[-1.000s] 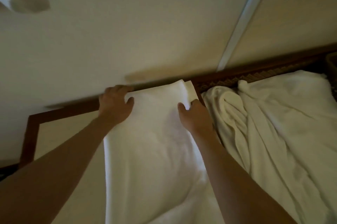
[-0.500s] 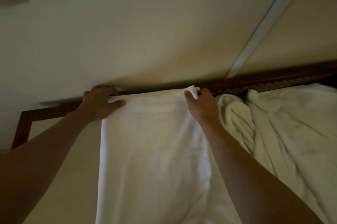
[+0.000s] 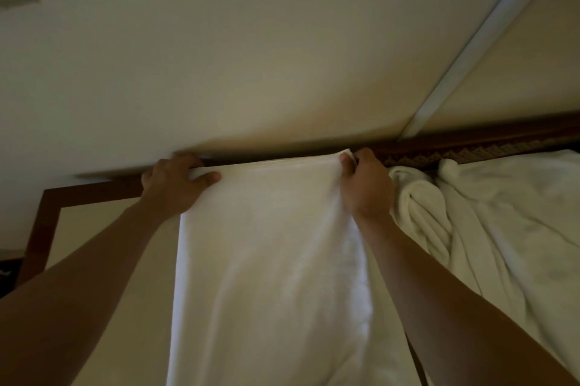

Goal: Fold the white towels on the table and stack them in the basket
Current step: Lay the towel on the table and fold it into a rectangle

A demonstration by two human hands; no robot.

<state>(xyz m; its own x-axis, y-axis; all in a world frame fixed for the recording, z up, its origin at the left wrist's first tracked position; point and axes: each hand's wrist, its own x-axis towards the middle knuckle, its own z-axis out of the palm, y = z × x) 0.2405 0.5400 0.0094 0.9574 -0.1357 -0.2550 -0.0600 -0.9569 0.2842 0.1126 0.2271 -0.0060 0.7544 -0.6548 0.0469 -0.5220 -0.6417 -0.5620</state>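
A long white towel (image 3: 270, 260) lies stretched lengthwise on the table (image 3: 94, 228), its far edge at the table's back rim. My left hand (image 3: 172, 184) grips the far left corner, thumb on top of the cloth. My right hand (image 3: 365, 188) pinches the far right corner, which sticks up a little between thumb and fingers. Both arms reach forward along the towel's sides. No basket is in view.
A heap of crumpled white towels (image 3: 489, 228) covers the table's right side, touching my right wrist. The table has a dark wooden border (image 3: 47, 203) and stands against a pale wall (image 3: 251, 56) with a light vertical strip (image 3: 470, 49).
Both hands slid the towel's far edge away to the table's back rim and spread it wider. The towel now lies flatter and straighter.
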